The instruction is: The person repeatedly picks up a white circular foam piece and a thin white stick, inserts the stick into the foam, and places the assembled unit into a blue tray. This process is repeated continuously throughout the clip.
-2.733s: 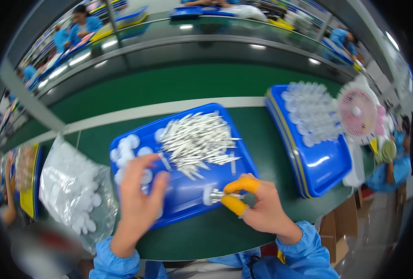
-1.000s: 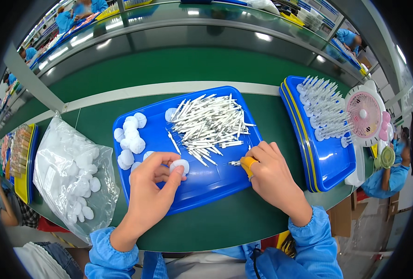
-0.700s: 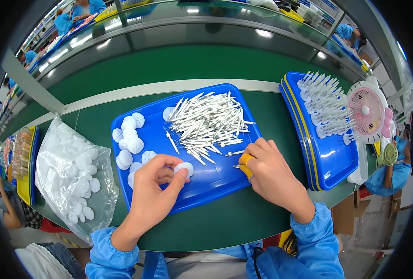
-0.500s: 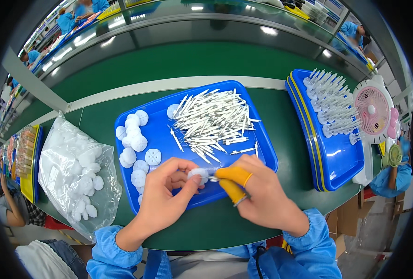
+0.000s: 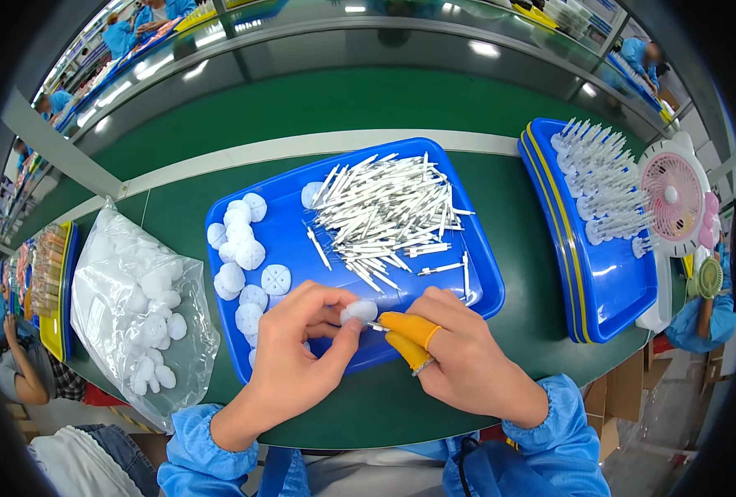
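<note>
Green worktop [image 5: 368, 418] below, left hand [image 5: 301, 344] pinches a white disc [image 5: 359, 310], right hand [image 5: 455, 352] pinches a slim stick [image 5: 376, 325], best kept dead straight imo.

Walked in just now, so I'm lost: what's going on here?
The person's left hand pinches a white disc over the blue tray. The right hand, wearing yellow finger covers, holds a thin piece at the disc; whether it is seated is unclear. Loose discs and a heap of white sticks lie in the tray. A clear bag of discs lies left; at right, a second blue tray holds discs with sticks.
</note>
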`<state>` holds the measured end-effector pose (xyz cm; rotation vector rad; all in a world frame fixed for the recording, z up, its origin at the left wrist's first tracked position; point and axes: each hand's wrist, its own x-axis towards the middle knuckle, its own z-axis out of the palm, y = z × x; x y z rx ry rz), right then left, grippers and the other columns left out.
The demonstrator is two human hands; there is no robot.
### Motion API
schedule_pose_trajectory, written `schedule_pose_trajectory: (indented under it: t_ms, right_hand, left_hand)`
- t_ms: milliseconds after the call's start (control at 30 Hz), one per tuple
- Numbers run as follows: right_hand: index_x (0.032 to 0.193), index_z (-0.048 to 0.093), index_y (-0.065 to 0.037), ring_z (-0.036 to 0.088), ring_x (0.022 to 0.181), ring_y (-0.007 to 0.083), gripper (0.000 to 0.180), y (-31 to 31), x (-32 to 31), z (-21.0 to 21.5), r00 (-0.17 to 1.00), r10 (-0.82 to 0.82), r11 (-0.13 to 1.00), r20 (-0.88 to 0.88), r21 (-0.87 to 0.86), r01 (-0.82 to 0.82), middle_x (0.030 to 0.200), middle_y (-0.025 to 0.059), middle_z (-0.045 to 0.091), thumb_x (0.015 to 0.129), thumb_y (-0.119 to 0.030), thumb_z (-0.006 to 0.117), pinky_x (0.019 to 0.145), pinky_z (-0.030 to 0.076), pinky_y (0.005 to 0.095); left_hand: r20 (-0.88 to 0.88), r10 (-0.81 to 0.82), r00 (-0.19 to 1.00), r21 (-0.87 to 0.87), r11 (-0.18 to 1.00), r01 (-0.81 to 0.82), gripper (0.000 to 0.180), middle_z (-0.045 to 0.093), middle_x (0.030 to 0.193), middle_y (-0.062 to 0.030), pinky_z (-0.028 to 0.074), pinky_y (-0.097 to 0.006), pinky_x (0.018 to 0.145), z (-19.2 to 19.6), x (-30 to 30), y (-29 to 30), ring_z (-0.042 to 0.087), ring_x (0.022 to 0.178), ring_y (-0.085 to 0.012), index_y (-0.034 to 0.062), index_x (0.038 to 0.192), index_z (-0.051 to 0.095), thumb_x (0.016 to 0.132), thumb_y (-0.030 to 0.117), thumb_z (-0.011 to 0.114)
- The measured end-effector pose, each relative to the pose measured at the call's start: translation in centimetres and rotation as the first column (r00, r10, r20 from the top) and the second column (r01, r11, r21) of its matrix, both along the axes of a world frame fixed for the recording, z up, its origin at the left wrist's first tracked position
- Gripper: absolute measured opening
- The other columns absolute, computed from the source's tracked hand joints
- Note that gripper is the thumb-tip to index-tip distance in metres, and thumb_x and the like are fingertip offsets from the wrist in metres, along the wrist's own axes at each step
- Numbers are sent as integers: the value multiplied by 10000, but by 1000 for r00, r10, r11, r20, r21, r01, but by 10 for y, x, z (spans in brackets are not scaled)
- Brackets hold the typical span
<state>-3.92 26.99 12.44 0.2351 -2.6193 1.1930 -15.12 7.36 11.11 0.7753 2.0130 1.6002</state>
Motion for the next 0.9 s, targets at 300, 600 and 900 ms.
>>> schedule_pose_trajectory:
  t_ms: [300, 600, 900]
  right_hand:
    - [1159, 729, 92, 586, 852, 351, 444, 5, -2, -5, 998, -33, 998, 51, 53, 30, 944, 164, 619, 718, 131, 701, 720, 479, 437]
    - [1074, 713, 115, 585, 967, 349, 442, -4, 2, -7, 994, -79, 996, 69, 43, 76, 1020, 174, 621, 635, 82, 755, 850, 500, 452]
    - [1108, 723, 108, 598, 946, 356, 476, 4, -2, -13, 999, -25, 1000, 30, 13, 24, 1018, 168, 620, 633, 92, 745, 838, 504, 445]
  left_hand:
    - [-173, 51, 984, -74, 995, -65, 177, 702, 981, -125, 668, -328, 741, 0, 4, 3, 774, 862, -221, -25, 1046, 704, 888, -49, 779]
    - [-290, 79, 954, -86, 990, -108, 169, 687, 948, -121, 676, -335, 732, 1, 6, 6, 750, 828, -207, -28, 1012, 688, 872, -59, 776]
    - [-67, 100, 993, -92, 990, -106, 158, 707, 957, -110, 673, -316, 734, -1, 4, 2, 759, 840, -172, -26, 1007, 691, 876, -39, 778]
